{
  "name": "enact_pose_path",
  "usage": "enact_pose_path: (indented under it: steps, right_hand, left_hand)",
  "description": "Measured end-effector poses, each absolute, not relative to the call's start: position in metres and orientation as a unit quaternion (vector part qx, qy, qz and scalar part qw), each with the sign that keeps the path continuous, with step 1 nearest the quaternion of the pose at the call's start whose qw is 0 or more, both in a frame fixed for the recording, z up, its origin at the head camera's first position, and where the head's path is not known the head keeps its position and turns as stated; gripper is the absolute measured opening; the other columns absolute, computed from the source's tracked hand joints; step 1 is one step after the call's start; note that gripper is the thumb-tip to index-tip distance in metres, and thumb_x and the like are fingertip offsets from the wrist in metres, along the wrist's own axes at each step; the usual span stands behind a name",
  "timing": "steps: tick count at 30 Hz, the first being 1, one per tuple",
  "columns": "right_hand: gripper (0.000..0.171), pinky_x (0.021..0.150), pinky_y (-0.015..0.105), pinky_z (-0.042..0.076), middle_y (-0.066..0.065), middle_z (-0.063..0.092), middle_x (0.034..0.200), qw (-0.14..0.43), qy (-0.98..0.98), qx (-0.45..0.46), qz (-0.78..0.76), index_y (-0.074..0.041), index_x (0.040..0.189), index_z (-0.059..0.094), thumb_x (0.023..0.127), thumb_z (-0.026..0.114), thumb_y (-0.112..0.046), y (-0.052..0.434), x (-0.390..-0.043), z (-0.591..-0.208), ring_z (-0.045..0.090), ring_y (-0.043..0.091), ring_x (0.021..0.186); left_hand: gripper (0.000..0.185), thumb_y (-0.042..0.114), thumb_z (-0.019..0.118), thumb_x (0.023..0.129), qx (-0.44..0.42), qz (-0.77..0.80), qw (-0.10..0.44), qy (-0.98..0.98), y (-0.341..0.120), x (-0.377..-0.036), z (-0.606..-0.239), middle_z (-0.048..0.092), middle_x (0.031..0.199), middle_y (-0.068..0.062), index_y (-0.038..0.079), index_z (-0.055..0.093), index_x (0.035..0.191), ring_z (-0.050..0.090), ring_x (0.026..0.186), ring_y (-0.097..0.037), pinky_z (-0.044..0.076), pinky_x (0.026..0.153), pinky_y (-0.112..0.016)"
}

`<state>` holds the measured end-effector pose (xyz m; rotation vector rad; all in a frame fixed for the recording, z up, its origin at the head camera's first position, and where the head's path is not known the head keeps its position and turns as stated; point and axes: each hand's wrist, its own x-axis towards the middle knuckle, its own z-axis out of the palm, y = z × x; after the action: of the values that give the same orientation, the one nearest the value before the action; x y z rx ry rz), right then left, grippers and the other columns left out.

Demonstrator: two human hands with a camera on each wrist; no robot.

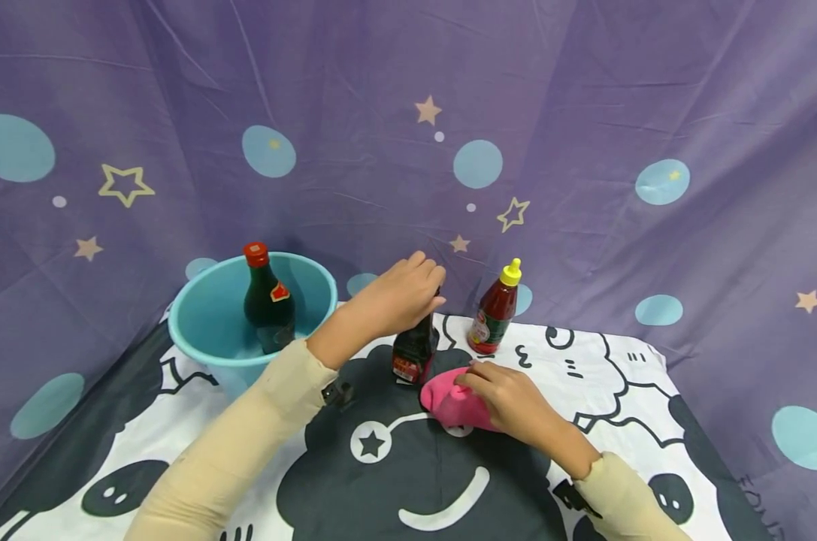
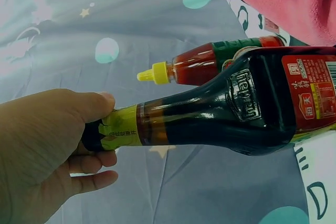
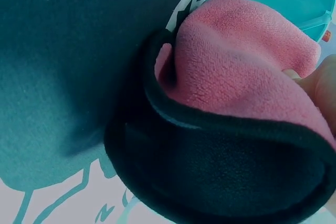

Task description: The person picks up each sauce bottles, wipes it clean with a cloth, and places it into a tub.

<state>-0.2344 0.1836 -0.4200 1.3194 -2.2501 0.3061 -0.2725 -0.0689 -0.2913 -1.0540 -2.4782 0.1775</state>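
Observation:
My left hand (image 1: 408,293) grips the yellow-wrapped neck of a dark sauce bottle (image 1: 413,352) that stands on the cartoon-print cloth; in the left wrist view my left hand's fingers (image 2: 84,129) wrap the top of that dark sauce bottle (image 2: 247,108). My right hand (image 1: 509,398) holds a pink cloth (image 1: 452,402) on the table just right of the bottle's base. The right wrist view shows the pink cloth (image 3: 236,56) with a black edge, bunched under my hand. A red ketchup bottle (image 1: 494,312) with a yellow cap stands behind.
A light blue bucket (image 1: 205,323) at the back left holds a dark green bottle (image 1: 267,300) with a red cap. A purple curtain (image 1: 584,113) with stars and dots hangs close behind and around the table (image 1: 652,391).

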Motion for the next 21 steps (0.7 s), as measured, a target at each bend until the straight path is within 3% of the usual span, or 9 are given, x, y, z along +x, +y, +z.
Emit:
enact_pose_path:
  steps: [21]
  right_hand:
    - [0.038, 0.076, 0.035, 0.060, 0.002, 0.068, 0.098, 0.246, -0.833, 0.484, 0.109, -0.013, 0.107, 0.073, 0.077, 0.073, 0.009, 0.183, -0.236, -0.419, 0.069, 0.017, 0.085]
  left_hand:
    - [0.027, 0.031, 0.061, 0.103, -0.364, 0.036, 0.209, -0.907, -0.071, -0.277, -0.308, 0.064, 0.094, -0.009, 0.004, 0.060, 0.102, 0.056, 0.091, -0.027, 0.051, 0.079, -0.039]
